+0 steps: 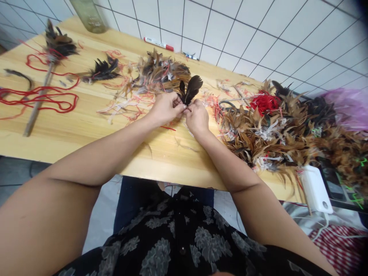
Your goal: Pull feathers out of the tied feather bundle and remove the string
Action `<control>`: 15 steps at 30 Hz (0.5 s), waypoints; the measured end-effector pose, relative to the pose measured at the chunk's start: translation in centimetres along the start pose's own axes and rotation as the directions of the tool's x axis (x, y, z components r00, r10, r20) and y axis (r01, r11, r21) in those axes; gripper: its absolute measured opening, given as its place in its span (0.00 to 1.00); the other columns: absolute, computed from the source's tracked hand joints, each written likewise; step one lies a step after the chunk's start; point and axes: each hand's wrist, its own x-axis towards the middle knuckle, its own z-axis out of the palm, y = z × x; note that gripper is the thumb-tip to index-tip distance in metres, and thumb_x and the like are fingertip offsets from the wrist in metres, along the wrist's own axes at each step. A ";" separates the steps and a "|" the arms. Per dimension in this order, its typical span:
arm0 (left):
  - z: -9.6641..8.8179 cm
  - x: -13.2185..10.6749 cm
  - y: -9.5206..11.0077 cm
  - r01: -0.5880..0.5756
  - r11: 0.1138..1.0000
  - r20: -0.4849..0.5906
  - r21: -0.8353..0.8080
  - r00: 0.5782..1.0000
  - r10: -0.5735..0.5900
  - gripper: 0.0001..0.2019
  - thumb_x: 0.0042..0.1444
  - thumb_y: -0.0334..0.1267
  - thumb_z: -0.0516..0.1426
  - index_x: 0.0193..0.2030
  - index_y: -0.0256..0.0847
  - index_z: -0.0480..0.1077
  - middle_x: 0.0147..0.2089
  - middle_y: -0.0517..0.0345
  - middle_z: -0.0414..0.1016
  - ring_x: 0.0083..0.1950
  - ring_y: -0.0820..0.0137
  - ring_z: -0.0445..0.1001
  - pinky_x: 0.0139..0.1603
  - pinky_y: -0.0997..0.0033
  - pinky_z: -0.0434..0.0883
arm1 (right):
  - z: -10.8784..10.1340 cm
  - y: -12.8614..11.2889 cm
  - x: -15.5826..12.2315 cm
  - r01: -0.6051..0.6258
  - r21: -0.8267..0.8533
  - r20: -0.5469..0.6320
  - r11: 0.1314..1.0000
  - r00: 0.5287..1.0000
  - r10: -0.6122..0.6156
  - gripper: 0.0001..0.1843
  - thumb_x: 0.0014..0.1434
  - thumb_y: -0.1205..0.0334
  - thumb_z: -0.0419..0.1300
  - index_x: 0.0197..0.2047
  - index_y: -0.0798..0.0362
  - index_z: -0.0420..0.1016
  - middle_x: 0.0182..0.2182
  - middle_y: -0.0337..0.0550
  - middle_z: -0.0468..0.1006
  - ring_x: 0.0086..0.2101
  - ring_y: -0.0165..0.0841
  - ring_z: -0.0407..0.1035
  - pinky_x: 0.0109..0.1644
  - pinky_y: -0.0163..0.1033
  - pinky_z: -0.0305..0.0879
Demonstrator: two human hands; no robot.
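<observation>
Over the middle of the wooden table [161,161], both my hands meet at the base of a few dark feathers [193,87]. My left hand [166,109] pinches the quills between thumb and fingers. Closed beside it, my right hand [197,117] also grips the feathers at their lower end. The quill tips are hidden by my fingers. Just behind the hands lies a loose heap of brown and grey feathers [163,71]. A smaller bunch of black feathers [105,70] rests to its left.
A stick [43,97] topped with bound feathers [59,40] lies at left, with red cord [54,94] across it. A large feather pile [258,130] covers the right side. A white power bank [316,188] sits at the right edge. Behind are a red marker [158,43] and a jar [89,15].
</observation>
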 end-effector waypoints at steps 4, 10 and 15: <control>-0.6 0.0 0.7 -0.022 0.995 -0.007 0.094 1.000 0.022 0.12 0.50 0.24 0.70 0.27 0.42 0.74 0.26 0.62 0.72 0.33 0.67 0.71 0.38 0.70 0.67 | -0.3 -1.3 0.1 -0.043 -0.030 0.065 0.999 0.997 0.045 0.15 0.71 0.66 0.61 0.30 0.49 0.71 0.39 0.48 0.74 0.43 0.41 0.71 0.59 0.50 0.76; -0.2 0.1 0.6 0.049 0.997 -0.045 -0.058 0.998 -0.051 0.14 0.56 0.23 0.70 0.28 0.42 0.72 0.27 0.63 0.71 0.32 0.70 0.69 0.36 0.72 0.65 | -0.7 -1.9 0.8 -0.068 0.104 0.136 0.992 0.989 0.053 0.23 0.66 0.65 0.70 0.25 0.48 0.61 0.28 0.36 0.64 0.36 0.34 0.63 0.50 0.43 0.70; 0.9 -0.6 1.1 0.098 0.974 -0.086 -0.205 0.989 -0.118 0.15 0.59 0.21 0.67 0.29 0.41 0.70 0.28 0.64 0.71 0.31 0.73 0.69 0.36 0.73 0.66 | -1.0 -1.9 0.8 -0.067 0.124 0.084 0.990 0.995 0.057 0.18 0.68 0.69 0.67 0.27 0.49 0.69 0.36 0.41 0.74 0.43 0.37 0.70 0.58 0.46 0.72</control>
